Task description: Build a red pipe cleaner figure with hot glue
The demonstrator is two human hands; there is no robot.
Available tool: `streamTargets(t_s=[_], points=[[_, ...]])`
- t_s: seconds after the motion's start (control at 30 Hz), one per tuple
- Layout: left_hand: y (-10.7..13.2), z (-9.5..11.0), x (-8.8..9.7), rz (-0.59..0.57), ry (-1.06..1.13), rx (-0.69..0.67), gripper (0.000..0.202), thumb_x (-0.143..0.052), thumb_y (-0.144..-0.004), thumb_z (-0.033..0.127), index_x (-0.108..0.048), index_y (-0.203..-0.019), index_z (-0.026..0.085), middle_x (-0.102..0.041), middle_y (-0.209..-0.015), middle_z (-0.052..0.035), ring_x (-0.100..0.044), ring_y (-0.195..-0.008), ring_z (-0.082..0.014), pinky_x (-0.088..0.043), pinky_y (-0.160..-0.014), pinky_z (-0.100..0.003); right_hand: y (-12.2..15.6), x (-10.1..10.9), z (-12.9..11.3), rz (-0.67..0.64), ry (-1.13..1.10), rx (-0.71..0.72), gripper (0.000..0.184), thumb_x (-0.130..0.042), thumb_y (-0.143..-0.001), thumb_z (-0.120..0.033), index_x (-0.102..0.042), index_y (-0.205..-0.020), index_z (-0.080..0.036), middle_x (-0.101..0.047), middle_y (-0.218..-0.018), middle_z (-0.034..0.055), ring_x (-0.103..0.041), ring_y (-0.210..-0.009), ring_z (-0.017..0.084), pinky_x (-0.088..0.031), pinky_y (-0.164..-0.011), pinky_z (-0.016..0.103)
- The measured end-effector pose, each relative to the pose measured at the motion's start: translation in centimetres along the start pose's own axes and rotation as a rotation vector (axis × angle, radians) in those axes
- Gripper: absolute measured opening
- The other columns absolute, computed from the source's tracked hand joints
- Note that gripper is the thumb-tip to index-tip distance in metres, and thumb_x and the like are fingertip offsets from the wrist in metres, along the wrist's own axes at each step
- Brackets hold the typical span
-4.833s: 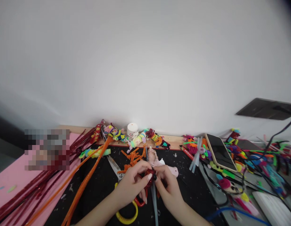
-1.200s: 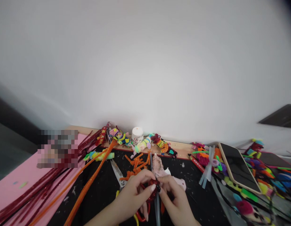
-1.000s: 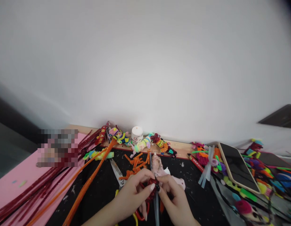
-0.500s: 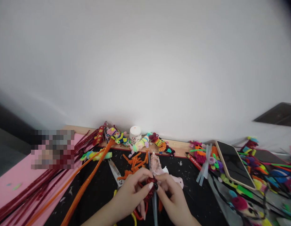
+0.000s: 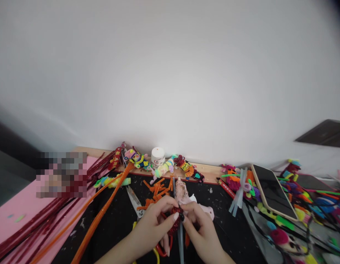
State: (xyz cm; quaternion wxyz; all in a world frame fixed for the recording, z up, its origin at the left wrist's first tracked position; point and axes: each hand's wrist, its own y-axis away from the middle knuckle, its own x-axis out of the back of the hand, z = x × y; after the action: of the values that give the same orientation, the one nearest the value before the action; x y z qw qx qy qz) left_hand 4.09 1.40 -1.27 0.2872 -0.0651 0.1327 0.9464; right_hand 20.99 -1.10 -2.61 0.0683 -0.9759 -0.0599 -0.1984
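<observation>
My left hand and my right hand meet over the black mat. Both pinch a small glittery red pipe-cleaner piece between thumb and fingertips. A pale glue stick runs down between the hands. Scissors lie just left of my left hand, their red and yellow handles partly hidden under it. A pink glue gun lies just beyond my fingers.
Cut orange pipe-cleaner bits lie ahead. Long orange stems and dark red stems cross a pink sheet at left. A white jar and small figures line the wall. A phone and colourful pieces crowd the right.
My hands keep the same pinch on the red piece. The view has shifted slightly, so the phone and the right-hand clutter sit a little further left.
</observation>
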Motion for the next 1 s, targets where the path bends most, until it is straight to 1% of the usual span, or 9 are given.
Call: streamTargets(t_s=[0.2, 0.37, 0.6, 0.77, 0.9, 1.0], points=[[0.08, 0.13, -0.05, -0.004, 0.009, -0.003, 0.017, -0.048, -0.088, 0.036, -0.046, -0.096, 0.022, -0.062, -0.085, 0.0009, -0.059, -0.035, -0.0052, -0.035, -0.028, -0.009, 0.01, -0.03, -0.31, -0.011, -0.027, -0.023, 0.016, -0.048, -0.087, -0.029, -0.058, -0.094, -0.019, -0.035, -0.053, -0.0077, -0.036, -0.048, 0.012, -0.029, -0.048, 0.022], [0.05, 0.07, 0.04, -0.011, 0.018, -0.016, 0.016, -0.047, -0.088, 0.036, -0.046, -0.097, 0.022, -0.061, -0.076, 0.0037, -0.059, -0.035, -0.0061, -0.036, -0.029, -0.009, 0.05, 0.00, -0.36, -0.021, -0.055, -0.047, 0.017, -0.047, -0.088, -0.031, -0.056, -0.095, -0.019, -0.035, -0.055, -0.0072, -0.035, -0.050, 0.012, -0.028, -0.049, 0.022], [0.03, 0.14, -0.05, -0.015, 0.044, -0.018, 0.016, -0.048, -0.088, 0.035, -0.046, -0.096, 0.022, -0.062, -0.087, 0.0012, -0.060, -0.036, -0.0051, -0.036, -0.029, -0.009, 0.08, -0.13, -0.18, -0.039, -0.089, -0.046, 0.019, -0.045, -0.089, -0.034, -0.054, -0.095, -0.018, -0.033, -0.054, -0.0082, -0.033, -0.048, 0.011, -0.027, -0.048, 0.022], [-0.01, 0.10, -0.06, -0.017, 0.043, -0.012, 0.016, -0.048, -0.088, 0.035, -0.046, -0.096, 0.022, -0.062, -0.087, 0.0006, -0.060, -0.036, -0.0051, -0.036, -0.029, -0.009, -0.07, -0.15, -0.47, -0.043, -0.084, -0.055, 0.022, -0.044, -0.089, -0.037, -0.054, -0.094, -0.018, -0.033, -0.054, -0.0079, -0.034, -0.048, 0.012, -0.027, -0.048, 0.022], [0.04, 0.03, 0.00, -0.020, 0.043, -0.009, 0.017, -0.048, -0.088, 0.036, -0.045, -0.096, 0.022, -0.063, -0.091, -0.0010, -0.060, -0.036, -0.0054, -0.037, -0.029, -0.010, -0.06, -0.11, -0.46, -0.023, -0.047, -0.032, 0.019, -0.045, -0.089, -0.034, -0.054, -0.094, -0.018, -0.033, -0.054, -0.0079, -0.034, -0.049, 0.012, -0.029, -0.049, 0.022], [0.06, 0.04, 0.00, -0.015, 0.035, -0.012, 0.017, -0.048, -0.088, 0.037, -0.045, -0.096, 0.022, -0.062, -0.090, -0.0008, -0.059, -0.035, -0.0054, -0.036, -0.029, -0.010, 0.00, -0.12, -0.41, -0.014, -0.036, -0.016, 0.018, -0.046, -0.088, -0.032, -0.054, -0.094, -0.017, -0.034, -0.054, -0.0079, -0.034, -0.049, 0.011, -0.029, -0.049, 0.023]])
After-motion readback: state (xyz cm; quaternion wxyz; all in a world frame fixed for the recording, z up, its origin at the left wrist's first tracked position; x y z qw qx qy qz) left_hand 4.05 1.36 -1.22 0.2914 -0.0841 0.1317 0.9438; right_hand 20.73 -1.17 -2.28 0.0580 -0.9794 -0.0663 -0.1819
